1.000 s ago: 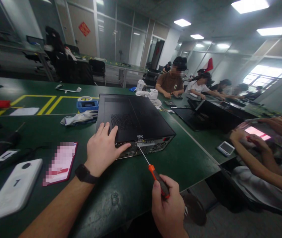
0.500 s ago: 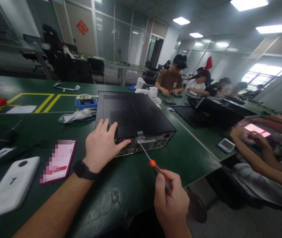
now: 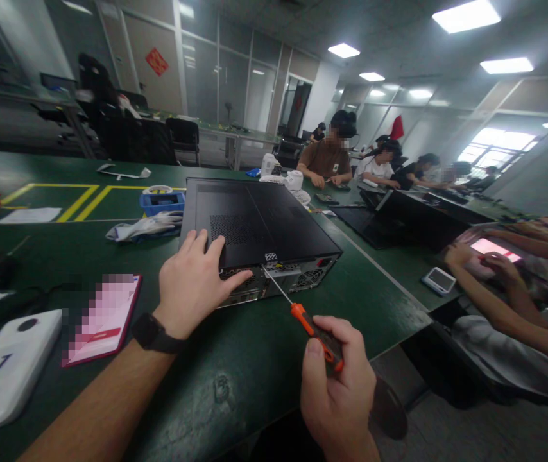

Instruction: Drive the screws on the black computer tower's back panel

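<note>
Screwdriver point(image 3: 305, 321) is tilted lower: shaft point(image 3: 278, 283) is laid at flatter slant than one second earlier. Handle point(image 3: 309, 326) is carried farther right of tip and is rolled about its axis; more orange is exposed. Right hand point(image 3: 344, 394) is shifted rightward with handle. Camera view is swung slightly right: phone point(image 3: 110, 314) and white device point(image 3: 14, 375) are displaced leftward in view, device being cropped further.
</note>
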### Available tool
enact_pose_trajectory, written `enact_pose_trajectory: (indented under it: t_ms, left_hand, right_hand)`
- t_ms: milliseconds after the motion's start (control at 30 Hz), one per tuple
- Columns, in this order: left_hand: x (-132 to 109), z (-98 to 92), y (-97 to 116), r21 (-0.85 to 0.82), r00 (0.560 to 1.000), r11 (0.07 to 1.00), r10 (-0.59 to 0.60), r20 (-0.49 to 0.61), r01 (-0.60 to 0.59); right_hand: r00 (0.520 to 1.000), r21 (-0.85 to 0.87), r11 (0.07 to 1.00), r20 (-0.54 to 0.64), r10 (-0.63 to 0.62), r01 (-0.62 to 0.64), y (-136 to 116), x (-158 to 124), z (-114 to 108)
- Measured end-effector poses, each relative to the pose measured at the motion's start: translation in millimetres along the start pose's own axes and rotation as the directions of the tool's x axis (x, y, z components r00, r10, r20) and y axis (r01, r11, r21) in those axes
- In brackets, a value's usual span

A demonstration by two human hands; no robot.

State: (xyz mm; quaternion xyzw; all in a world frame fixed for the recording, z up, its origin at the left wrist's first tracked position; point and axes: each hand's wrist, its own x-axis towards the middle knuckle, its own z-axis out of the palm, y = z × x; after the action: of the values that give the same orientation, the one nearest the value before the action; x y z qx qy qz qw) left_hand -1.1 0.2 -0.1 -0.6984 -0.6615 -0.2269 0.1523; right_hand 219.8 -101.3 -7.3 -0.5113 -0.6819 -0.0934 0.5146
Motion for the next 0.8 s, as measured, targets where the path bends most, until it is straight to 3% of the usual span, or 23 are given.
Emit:
enact_pose_trajectory:
  t_ms: [300, 500, 800]
  left_hand:
    - [0, 1.9, -1, -0.008, 1.000, 1.000, 0.000, -0.010, 0.000]
    - [0, 1.2, -1, -0.004, 1.000, 1.000, 0.004, -0.016, -0.004]
    - [0, 3.9, -2, 0.010, 1.000, 1.000, 0.012, -0.025, -0.012]
  right_hand:
    - [0.995, -0.013, 1.000, -0.098, -0.009, 0.008, -1, 19, 3]
    - [0.999, 0.017, 0.999, -0.017, 0.041, -0.041, -11, 37, -3]
    - [0.981, -0.004, 0.992, -0.147, 0.126, -0.128, -9, 0, 12]
